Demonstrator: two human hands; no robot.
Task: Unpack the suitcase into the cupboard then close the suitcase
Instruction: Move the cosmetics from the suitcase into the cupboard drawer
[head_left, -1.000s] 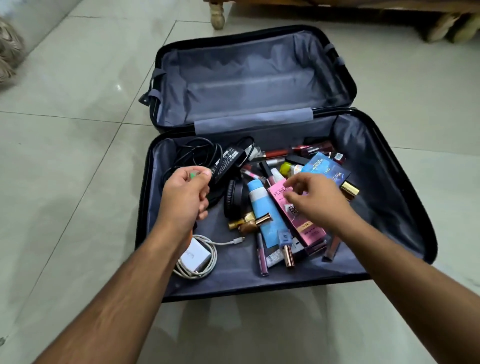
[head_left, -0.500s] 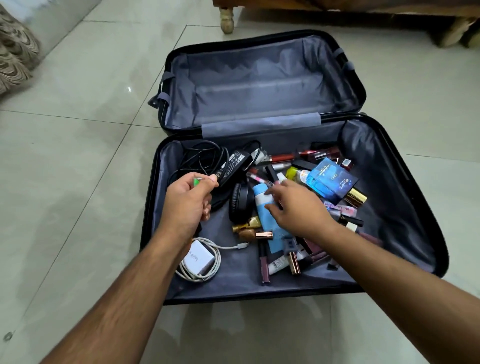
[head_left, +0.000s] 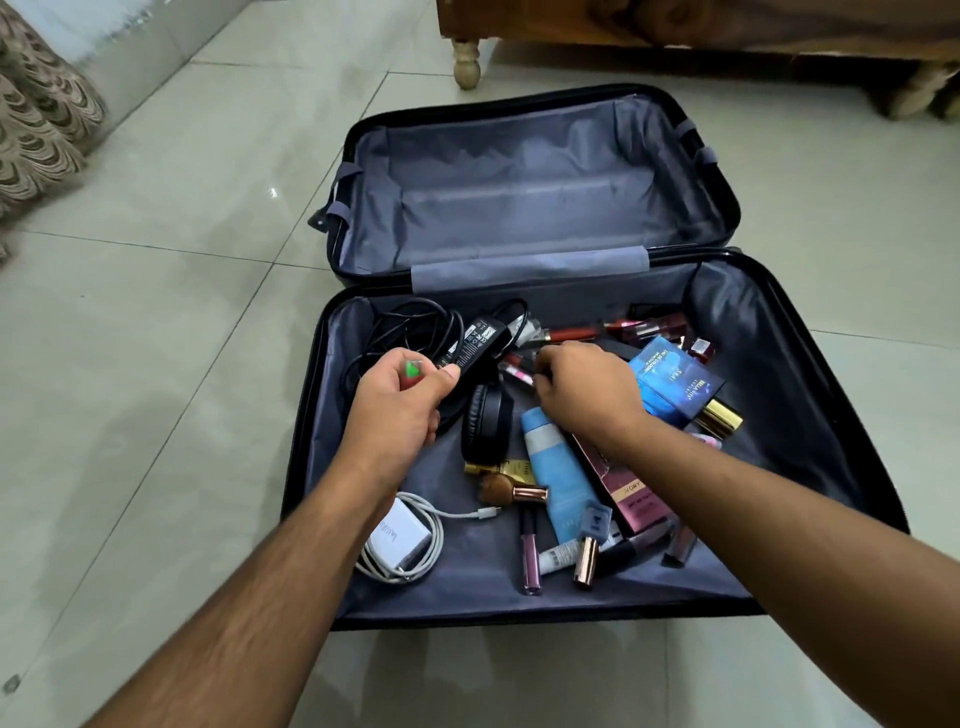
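The suitcase lies open on the floor, its lid flat at 12 o'clock so both hands can reach in. The left hand pinches a small green thing between thumb and fingers at about 9 o'clock in the tray, probably kept there so the other hand is free to gather more. The right hand has its fingers curled down among the lipsticks at 12 o'clock; whether it already grips one cannot be told. The white charger waits at 7 o'clock. The cupboard is not visible; unpacking seems only beginning.
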